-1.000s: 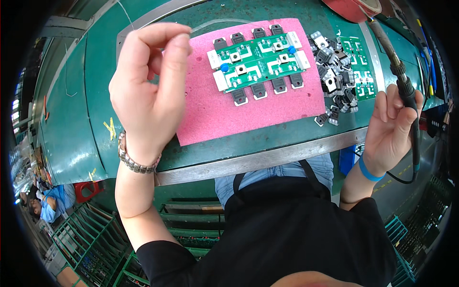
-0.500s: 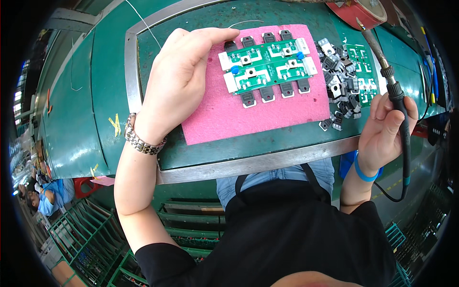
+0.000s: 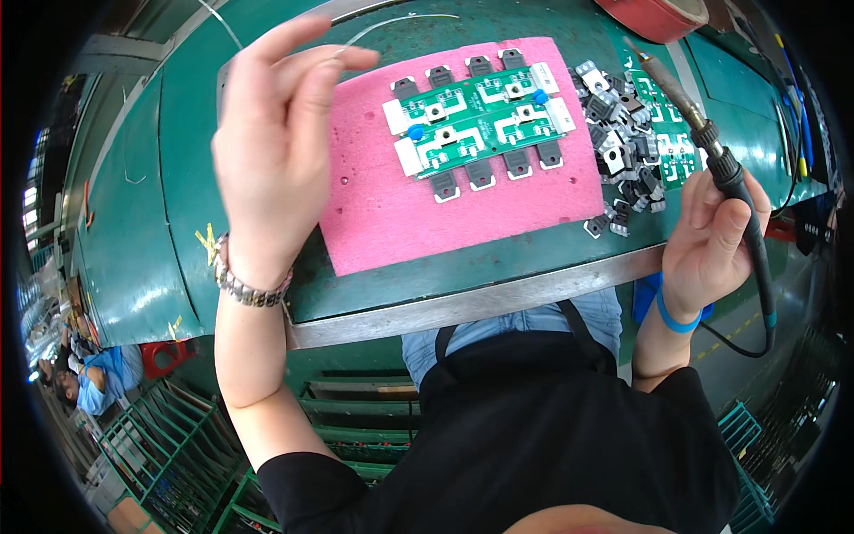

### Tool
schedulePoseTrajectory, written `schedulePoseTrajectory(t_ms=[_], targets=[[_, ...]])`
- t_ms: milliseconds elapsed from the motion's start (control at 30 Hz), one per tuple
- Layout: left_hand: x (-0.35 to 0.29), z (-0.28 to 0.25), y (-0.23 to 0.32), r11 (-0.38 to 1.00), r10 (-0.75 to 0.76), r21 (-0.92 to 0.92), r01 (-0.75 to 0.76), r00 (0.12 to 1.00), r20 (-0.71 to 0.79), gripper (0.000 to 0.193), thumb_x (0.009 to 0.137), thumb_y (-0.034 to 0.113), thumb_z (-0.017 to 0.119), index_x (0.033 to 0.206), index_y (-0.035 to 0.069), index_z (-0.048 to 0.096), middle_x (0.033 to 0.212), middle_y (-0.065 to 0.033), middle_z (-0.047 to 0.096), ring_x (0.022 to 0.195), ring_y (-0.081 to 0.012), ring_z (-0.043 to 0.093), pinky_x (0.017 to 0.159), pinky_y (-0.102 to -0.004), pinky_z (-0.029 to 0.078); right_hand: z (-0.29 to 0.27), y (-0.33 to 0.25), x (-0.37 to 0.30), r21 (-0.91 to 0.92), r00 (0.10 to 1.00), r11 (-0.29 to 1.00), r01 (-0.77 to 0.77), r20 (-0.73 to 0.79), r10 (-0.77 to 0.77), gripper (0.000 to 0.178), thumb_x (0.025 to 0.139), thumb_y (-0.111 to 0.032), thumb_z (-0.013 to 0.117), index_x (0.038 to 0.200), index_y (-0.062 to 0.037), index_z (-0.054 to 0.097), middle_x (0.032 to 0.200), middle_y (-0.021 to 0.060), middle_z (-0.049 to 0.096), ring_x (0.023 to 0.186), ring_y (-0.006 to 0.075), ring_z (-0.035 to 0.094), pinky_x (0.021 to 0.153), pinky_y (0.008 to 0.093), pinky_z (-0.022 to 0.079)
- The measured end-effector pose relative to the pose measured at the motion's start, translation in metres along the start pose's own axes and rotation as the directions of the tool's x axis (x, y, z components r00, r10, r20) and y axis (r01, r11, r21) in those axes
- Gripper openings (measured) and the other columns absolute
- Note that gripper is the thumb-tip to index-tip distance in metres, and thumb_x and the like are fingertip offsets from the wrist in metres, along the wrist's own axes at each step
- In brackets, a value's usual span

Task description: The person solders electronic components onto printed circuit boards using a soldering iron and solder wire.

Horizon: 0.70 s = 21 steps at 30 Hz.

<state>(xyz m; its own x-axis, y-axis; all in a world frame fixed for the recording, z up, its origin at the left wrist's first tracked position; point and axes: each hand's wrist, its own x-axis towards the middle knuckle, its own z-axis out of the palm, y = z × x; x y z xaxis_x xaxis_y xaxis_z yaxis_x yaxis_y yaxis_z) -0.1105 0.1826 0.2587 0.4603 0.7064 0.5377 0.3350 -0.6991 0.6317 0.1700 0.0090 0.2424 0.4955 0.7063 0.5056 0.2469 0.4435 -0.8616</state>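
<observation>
My left hand [image 3: 271,151] is raised over the left edge of a pink foam mat [image 3: 418,222], thumb and forefinger pinched on a thin silvery solder wire [image 3: 391,22] that arcs away to the right. On the mat lies a green circuit board [image 3: 476,125] with black components along its edges and two blue parts. My right hand [image 3: 707,245] grips a black-handled soldering iron [image 3: 712,147] at the table's right edge; its tip points up and left, over a pile of black components [image 3: 618,151], apart from the board.
The green table has a metal front rim [image 3: 471,303]. More green boards [image 3: 667,142] lie under and beside the pile. A red tape roll [image 3: 654,13] sits at the back. The iron's cord [image 3: 761,329] loops off the right edge. Green racks stand below; people are at far lower left.
My left hand has lifted off the mat's upper left and now pinches the wire in the air. The iron in my right hand has barely shifted.
</observation>
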Motion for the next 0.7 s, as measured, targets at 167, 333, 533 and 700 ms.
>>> schedulePoseTrajectory(t_ms=[167, 333, 533, 700], targets=[[0.002, -0.006, 0.016, 0.956, 0.204, 0.226, -0.189, 0.978, -0.045, 0.013, 0.089, 0.000, 0.063, 0.102, 0.003, 0.065, 0.086, -0.0029, 0.065, 0.067, -0.0059, 0.053, 0.057, -0.0187, 0.042, 0.007, -0.008, -0.005, -0.046, 0.992, 0.992, 0.121, 0.048, -0.119, 0.041, 0.099, -0.035, 0.052, 0.120, -0.0006, 0.051, 0.076, 0.0057, 0.047, 0.059, 0.0112, 0.039, 0.051, 0.0250, 0.030], [-0.006, 0.004, 0.023, 0.997, -0.054, -0.057, 0.048, 0.994, -0.098, 0.008, 0.086, 0.002, 0.067, 0.093, 0.003, 0.066, 0.083, -0.0007, 0.061, 0.065, -0.0058, 0.049, 0.056, -0.0188, 0.039, 0.001, -0.009, -0.006, -0.071, 0.984, 0.984, 0.162, 0.083, -0.156, 0.033, 0.094, -0.029, 0.062, 0.109, -0.0027, 0.049, 0.079, 0.0106, 0.053, 0.064, 0.0114, 0.046, 0.054, 0.0214, 0.035], [-0.003, 0.008, 0.021, 0.999, 0.043, 0.027, -0.042, 0.999, -0.028, 0.008, 0.088, 0.001, 0.064, 0.095, 0.002, 0.066, 0.086, -0.0011, 0.059, 0.065, -0.0060, 0.049, 0.058, -0.0192, 0.041, 0.001, 0.001, -0.003, -0.114, 0.969, 0.963, 0.245, 0.062, -0.240, 0.032, 0.091, -0.024, 0.062, 0.109, -0.0026, 0.047, 0.081, 0.0119, 0.053, 0.071, 0.0149, 0.047, 0.063, 0.0265, 0.039], [0.025, 0.005, 0.009, 0.978, 0.167, 0.075, -0.192, 0.951, 0.258, 0.024, 0.094, -0.006, 0.044, 0.108, -0.003, 0.064, 0.097, -0.0091, 0.061, 0.091, -0.0150, 0.057, 0.084, -0.0245, 0.044, 0.007, 0.000, -0.004, -0.102, 0.982, 0.977, 0.190, 0.025, -0.188, 0.031, 0.092, -0.022, 0.059, 0.113, -0.0043, 0.045, 0.095, 0.0147, 0.051, 0.077, 0.0178, 0.048, 0.065, 0.0282, 0.043]])
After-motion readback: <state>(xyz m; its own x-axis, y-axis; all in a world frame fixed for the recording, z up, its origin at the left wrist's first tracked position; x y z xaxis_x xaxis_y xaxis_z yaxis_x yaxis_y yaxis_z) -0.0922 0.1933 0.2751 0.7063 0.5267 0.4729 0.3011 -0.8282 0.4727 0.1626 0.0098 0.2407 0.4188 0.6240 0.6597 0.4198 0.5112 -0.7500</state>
